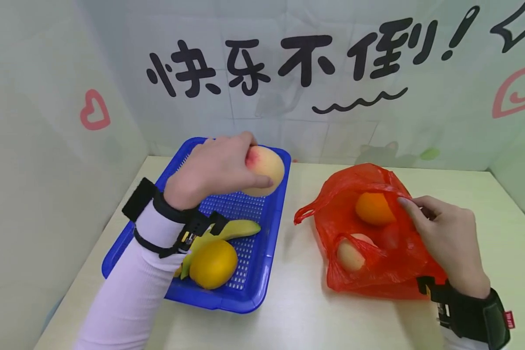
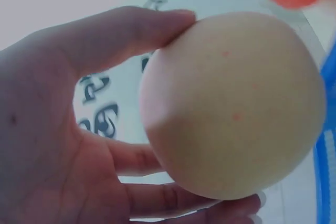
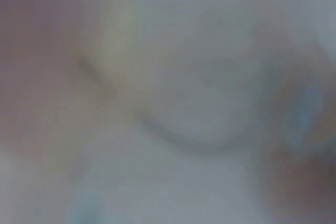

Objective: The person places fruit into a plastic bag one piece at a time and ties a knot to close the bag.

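Peach (image 2: 236, 108) in L hand (image 1: 216, 167), grip curled round; bag (image 1: 402, 253) in R hand (image 1: 452, 236), pinch grip, fingers (image 1: 430, 203) pt-hidden.

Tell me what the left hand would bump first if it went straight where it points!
Probably the bag, to the right. The left hand, holding a peach, looks raised above the basket rim, but depth is unclear: the rim might come first.

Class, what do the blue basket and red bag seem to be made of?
Blue basket: probably rigid moulded plastic, slightly glossy, judging by its smooth rim and regular perforations. Red bag: apparently thin, shiny plastic film, since it looks wrinkled and translucent.
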Demonstrator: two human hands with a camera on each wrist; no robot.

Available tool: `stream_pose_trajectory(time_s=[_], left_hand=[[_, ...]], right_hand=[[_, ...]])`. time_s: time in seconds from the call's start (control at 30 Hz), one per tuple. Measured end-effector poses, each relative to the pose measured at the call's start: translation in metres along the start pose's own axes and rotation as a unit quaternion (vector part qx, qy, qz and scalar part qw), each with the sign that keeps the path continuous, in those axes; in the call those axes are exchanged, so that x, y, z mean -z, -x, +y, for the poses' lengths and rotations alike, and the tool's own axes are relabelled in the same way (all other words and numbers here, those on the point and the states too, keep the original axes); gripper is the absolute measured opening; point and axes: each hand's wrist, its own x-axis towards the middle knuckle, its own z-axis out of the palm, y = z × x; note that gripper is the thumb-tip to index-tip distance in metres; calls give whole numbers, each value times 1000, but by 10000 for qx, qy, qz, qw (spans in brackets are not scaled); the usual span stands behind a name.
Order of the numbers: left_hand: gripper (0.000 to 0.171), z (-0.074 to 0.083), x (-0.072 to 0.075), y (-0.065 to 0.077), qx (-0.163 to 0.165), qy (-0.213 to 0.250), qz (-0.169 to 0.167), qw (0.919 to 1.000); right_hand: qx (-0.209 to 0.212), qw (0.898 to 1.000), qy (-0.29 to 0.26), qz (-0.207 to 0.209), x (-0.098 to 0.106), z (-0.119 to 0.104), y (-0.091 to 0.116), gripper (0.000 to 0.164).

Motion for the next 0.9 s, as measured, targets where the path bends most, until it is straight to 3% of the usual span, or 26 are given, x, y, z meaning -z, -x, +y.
stream_pose_trajectory(time_s=[0.37, 0.73, 0.9], left_hand=[[65, 45, -8, 1, -484, 612, -8, 9970], [63, 80, -30, -6, -1106, 835, -159, 9902], [57, 95, -44, -11, -1493, 685, -160, 9863]], right_hand=[[64, 10000, -13, 20, -3, 0, 1, 23], [16, 10000, -16, 40, 0, -1, 1, 23], [64, 9998, -57, 151, 1, -2, 0, 23]])
